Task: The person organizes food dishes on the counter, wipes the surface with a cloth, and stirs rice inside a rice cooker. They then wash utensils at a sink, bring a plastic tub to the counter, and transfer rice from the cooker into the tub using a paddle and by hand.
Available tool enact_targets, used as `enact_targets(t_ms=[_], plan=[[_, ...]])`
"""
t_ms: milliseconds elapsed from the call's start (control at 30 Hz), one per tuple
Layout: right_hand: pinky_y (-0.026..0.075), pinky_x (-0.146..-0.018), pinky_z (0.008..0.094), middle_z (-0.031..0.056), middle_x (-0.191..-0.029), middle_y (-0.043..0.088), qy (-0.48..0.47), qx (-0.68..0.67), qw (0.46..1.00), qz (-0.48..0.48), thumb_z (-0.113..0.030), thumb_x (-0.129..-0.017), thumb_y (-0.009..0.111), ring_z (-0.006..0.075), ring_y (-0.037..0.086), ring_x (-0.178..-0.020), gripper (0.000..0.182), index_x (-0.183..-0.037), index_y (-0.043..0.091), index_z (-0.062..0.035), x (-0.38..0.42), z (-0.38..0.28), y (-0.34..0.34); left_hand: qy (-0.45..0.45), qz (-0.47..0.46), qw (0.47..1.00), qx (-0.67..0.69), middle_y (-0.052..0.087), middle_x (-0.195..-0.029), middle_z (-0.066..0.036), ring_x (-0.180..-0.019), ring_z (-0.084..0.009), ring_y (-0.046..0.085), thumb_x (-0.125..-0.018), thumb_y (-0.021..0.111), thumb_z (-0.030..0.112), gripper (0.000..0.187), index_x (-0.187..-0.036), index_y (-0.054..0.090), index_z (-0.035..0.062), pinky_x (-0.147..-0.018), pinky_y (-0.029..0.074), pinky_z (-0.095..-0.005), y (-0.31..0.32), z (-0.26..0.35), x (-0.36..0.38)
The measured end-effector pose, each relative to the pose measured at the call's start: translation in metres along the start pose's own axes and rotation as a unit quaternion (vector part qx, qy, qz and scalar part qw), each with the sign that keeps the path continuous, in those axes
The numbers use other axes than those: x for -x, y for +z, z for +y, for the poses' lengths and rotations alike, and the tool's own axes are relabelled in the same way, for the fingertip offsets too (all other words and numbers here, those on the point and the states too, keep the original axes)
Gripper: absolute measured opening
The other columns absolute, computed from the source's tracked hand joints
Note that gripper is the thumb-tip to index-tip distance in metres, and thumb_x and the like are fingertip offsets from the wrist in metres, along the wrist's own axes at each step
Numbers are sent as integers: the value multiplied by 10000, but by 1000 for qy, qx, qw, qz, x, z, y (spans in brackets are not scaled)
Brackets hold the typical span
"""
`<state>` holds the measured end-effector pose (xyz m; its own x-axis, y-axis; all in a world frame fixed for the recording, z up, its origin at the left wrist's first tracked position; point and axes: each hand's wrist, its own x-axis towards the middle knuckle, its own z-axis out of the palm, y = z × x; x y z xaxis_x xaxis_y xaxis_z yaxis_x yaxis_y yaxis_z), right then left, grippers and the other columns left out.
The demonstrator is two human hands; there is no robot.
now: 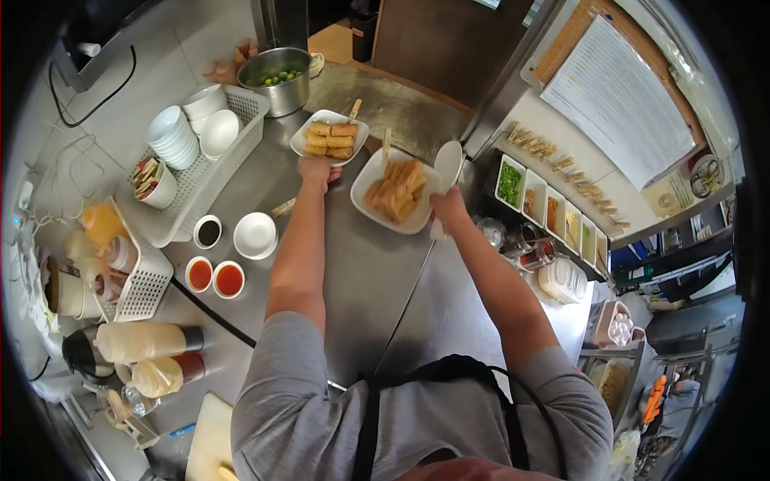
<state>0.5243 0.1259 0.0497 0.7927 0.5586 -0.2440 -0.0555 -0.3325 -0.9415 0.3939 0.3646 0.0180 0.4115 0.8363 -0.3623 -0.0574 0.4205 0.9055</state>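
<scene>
At the far side of the steel counter, my left hand [318, 172] grips the near edge of a small white plate [298, 141]. Golden fried rolls [330, 139] are stacked on it, and a clothespin [354, 111] stands at its far rim. My right hand [449, 210] has its fingers closed on the right rim of a square white bowl [362, 178] piled with fried pieces [396, 191]. Another clothespin [387, 143] is at that bowl's back edge. A white spoon [448, 163] stands up beside the bowl, just above my right hand.
Two cups of red sauce [229, 280], a dark sauce cup [208, 232] and small white bowls [256, 235] sit on the left. Behind them is a perforated basket [255, 104] of crockery. A pot of limes [277, 80] stands at the back; garnish tubs [531, 200] line the right.
</scene>
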Motion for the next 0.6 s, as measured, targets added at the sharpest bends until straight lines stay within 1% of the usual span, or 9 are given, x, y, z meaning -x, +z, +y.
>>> enact_targets(t_ms=[33,267,367,400,433,467,500,567,600], plan=[[405,-353,324,166,-714,526,-3,-7,1000,12,-8,-666,477,222,513,-449,275,-924,401,50,-18,-5,2,-5,-10,1000,4,563,-709,-154,-491,-196,565,-792,383,48,239,-1014,407,-38,-364,475,-279,3,0,-7],[393,-341,324,153,-613,502,31,-30,999,31,9,-665,462,222,480,-404,179,-823,476,92,-98,-21,15,-6,-59,997,40,550,-834,-148,-604,-199,570,-794,429,140,254,-1014,425,13,-495,487,-298,6,-4,-27],[402,-362,316,123,-608,505,20,-9,998,52,-28,-672,481,196,485,-436,207,-858,485,64,-113,-10,12,-39,38,993,-102,535,-908,-183,-626,-269,588,-798,482,200,347,-1048,386,-20,-515,508,-342,5,8,-10],[409,-378,311,101,-604,496,1,1,999,45,-58,-676,499,181,480,-447,229,-878,479,49,-112,-8,9,71,47,969,-231,520,-953,-189,-678,-298,578,-784,495,222,383,-1061,388,-20,-573,494,-365,-3,10,-2],[405,-376,308,101,-638,505,-53,2,996,72,-142,-696,553,168,478,-458,318,-944,456,31,-122,10,5,173,58,917,-356,506,-998,-195,-731,-327,568,-769,509,244,420,-1074,390,-20,-630,480,-387,-14,12,7],[394,-357,302,98,-641,497,-26,64,989,129,-221,-700,587,165,466,-437,396,-971,433,23,-113,3,5,264,67,837,-474,492,-1043,-201,-783,-357,558,-755,522,266,457,-1087,392,-20,-688,466,-410,-30,15,17],[413,-373,299,146,-753,528,24,54,994,97,-293,-679,618,195,522,-521,553,-1053,385,41,-92,-11,1,263,34,807,-527,495,-1046,-198,-825,-360,541,-739,529,280,493,-1109,388,-14,-725,443,-408,-50,27,34],[371,-313,286,140,-721,512,-1,96,987,127,-328,-641,655,189,497,-444,597,-1005,384,60,-66,-12,0,263,-42,739,-619,503,-1051,-193,-909,-367,508,-706,543,307,568,-1153,379,-4,-799,396,-404,-84,60,66],[404,-371,307,159,-752,524,1,133,983,123,-336,-623,667,218,527,-504,612,-996,388,61,-52,-12,1,191,-69,715,-669,512,-1032,-196,-904,-348,516,-701,545,306,564,-1153,391,6,-789,402,-398,-100,70,73]])
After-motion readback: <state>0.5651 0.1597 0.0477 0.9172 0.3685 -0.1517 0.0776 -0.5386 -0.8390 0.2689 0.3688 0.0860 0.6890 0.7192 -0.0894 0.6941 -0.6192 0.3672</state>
